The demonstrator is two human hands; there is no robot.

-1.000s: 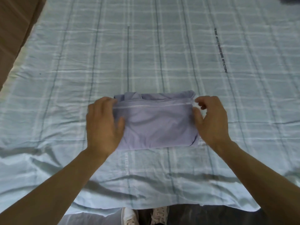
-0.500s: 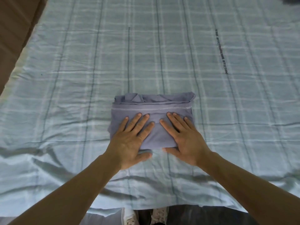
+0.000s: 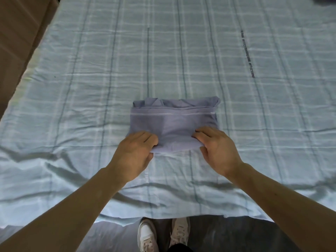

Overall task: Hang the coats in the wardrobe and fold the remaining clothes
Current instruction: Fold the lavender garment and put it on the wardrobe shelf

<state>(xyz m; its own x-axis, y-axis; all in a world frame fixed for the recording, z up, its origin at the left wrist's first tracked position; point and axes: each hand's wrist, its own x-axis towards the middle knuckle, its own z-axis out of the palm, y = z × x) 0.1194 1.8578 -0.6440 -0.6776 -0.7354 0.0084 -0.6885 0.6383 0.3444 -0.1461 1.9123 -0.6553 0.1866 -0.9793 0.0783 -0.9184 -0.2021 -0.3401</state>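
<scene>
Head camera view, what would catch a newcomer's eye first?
The folded lavender cloth garment at the middle of the pale blue plaid bedsheet. The left hand and right hand grip its near corners. White sneakers show below the bed's edge.

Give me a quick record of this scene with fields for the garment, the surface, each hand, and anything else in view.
garment: folded lavender garment, a compact rectangle with a white line across its far part
surface: light blue plaid bedsheet, wrinkled near the front edge
left hand: fingers curled over the garment's near left corner, thumb at its edge
right hand: fingers curled over the near right corner, thumb at its edge
other: pale sneakers on the floor below the bed edge; brown wooden panel at far left
</scene>
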